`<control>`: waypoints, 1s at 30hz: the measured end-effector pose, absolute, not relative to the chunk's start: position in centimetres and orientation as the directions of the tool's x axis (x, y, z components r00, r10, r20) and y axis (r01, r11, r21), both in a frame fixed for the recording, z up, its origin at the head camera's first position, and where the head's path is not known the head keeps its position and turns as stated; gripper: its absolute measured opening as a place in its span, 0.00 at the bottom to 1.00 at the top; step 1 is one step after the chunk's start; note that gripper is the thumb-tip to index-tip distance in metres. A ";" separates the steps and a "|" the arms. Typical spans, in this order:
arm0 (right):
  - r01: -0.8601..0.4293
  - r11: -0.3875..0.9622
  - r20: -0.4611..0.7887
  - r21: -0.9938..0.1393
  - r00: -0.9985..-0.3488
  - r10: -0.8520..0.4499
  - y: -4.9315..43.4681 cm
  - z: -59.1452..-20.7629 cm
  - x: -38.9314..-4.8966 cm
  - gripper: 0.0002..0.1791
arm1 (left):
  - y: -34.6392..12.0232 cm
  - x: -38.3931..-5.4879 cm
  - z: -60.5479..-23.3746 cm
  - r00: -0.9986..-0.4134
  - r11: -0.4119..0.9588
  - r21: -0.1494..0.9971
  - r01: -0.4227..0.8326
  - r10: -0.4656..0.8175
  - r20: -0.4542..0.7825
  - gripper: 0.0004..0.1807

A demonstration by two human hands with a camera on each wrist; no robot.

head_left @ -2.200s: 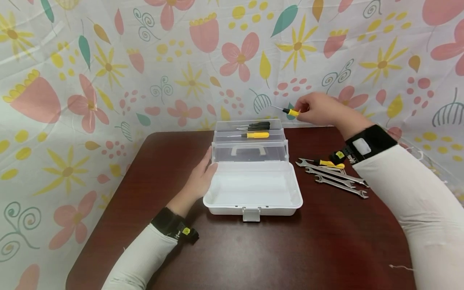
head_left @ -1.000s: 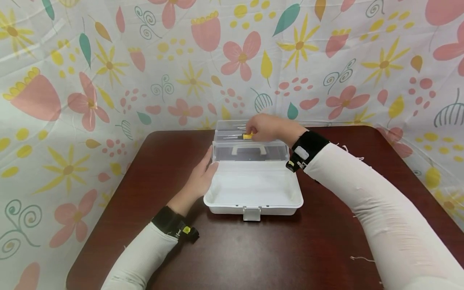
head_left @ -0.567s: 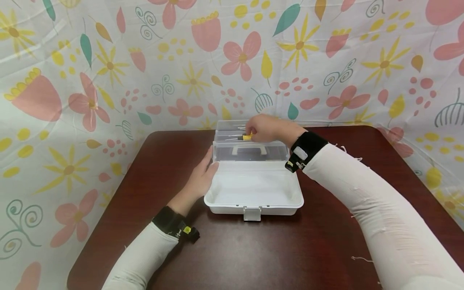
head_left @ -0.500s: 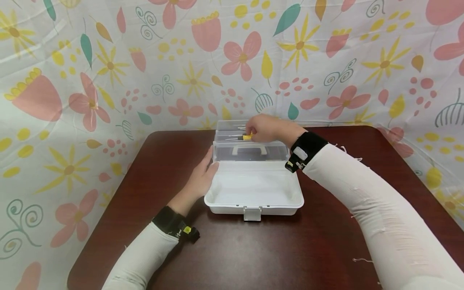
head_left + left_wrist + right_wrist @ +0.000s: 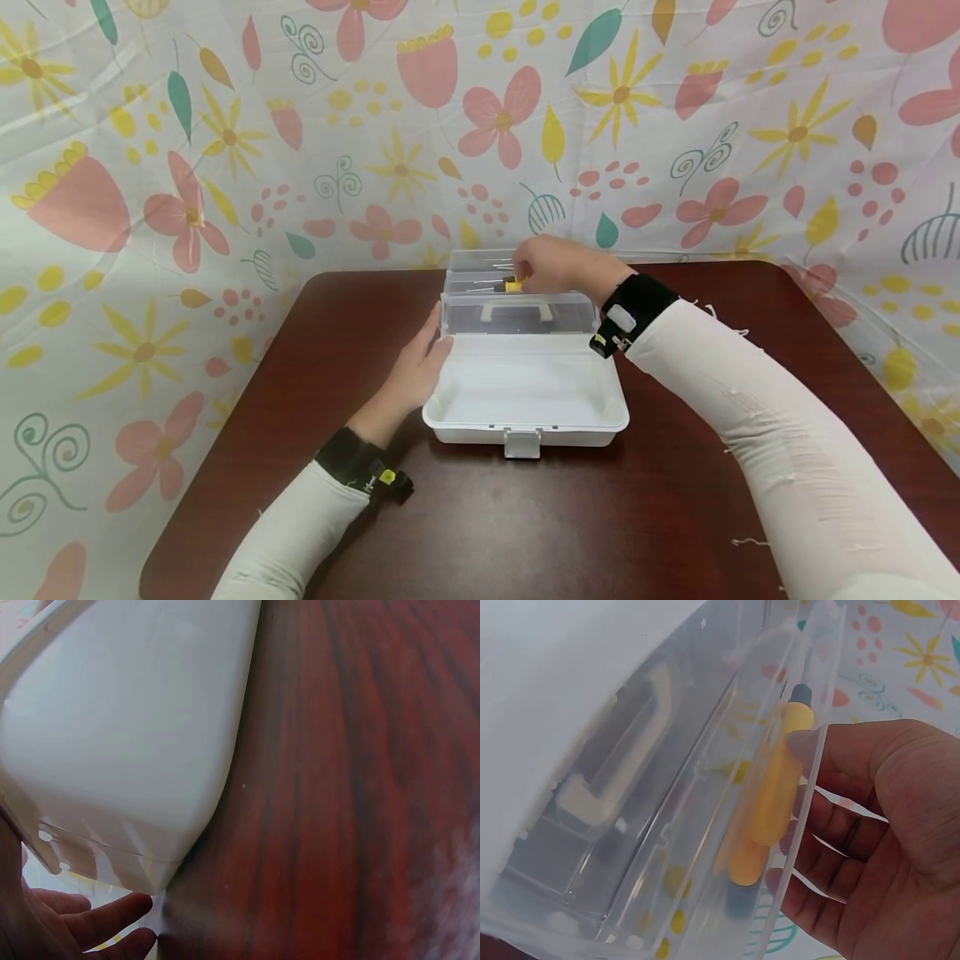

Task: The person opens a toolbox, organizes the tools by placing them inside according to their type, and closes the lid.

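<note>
A white toolbox (image 5: pixel 525 435) stands on the table with its transparent lid tipped back. My left hand (image 5: pixel 415 367) rests along its left side, thumb at the rim and fingers extended past the back corner, as the left wrist view shows too. My right hand (image 5: pixel 551 262) is over the clear tray (image 5: pixel 459 283) behind the lid. In the right wrist view two yellow-handled screwdrivers (image 5: pixel 780 784) lie in that tray, behind its translucent wall. The right hand's fingers (image 5: pixel 829 874) are loosely bent at the handles without closing round them. Thin shafts of other tools (image 5: pixel 501 265) show in the rear tray.
A dark red wooden table (image 5: pixel 480 517) lies under everything. A flowered cloth (image 5: pixel 300 167) hangs close behind the toolbox. The lid carries a white handle (image 5: pixel 516 312), and a clear latch (image 5: pixel 522 444) hangs at the front. My right sleeve (image 5: pixel 750 408) covers the table's right side.
My right hand brought a yellow screwdriver from the right down into the tray beside another one. Lately its fingers drew back slightly, uncovering the handles. The left hand stayed put.
</note>
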State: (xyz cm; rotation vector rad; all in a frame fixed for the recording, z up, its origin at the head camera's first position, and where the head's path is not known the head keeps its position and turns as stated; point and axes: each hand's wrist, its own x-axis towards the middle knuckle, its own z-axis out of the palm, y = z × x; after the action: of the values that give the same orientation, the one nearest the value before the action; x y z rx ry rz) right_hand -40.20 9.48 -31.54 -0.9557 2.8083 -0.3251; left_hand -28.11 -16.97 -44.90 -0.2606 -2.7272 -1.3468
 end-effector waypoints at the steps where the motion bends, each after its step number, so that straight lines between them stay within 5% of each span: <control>1: -0.579 0.775 -0.081 -0.255 -0.786 -0.613 9.5 -31.6 -40.2 0.02 | -17.0 -28.1 -44.9 -0.981 0.598 0.779 0.191 0.113 0.154 0.34; 16: -0.561 0.778 -0.070 -0.284 -0.797 -0.600 10.3 -32.0 -39.9 0.10 | -16.9 -28.3 -44.8 -0.982 0.601 0.777 0.188 0.122 0.143 0.36; 30: -0.587 0.734 0.095 -0.341 -0.798 -0.595 16.3 -32.2 -39.1 0.09 | -16.9 -28.0 -43.8 -0.991 0.577 0.806 0.130 0.103 0.087 0.36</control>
State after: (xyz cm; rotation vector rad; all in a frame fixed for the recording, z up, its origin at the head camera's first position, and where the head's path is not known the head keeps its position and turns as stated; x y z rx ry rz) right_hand -39.13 16.25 -32.23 -0.9907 2.9061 -0.5612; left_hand -28.04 -16.85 -43.83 -0.2043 -2.7626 -1.4166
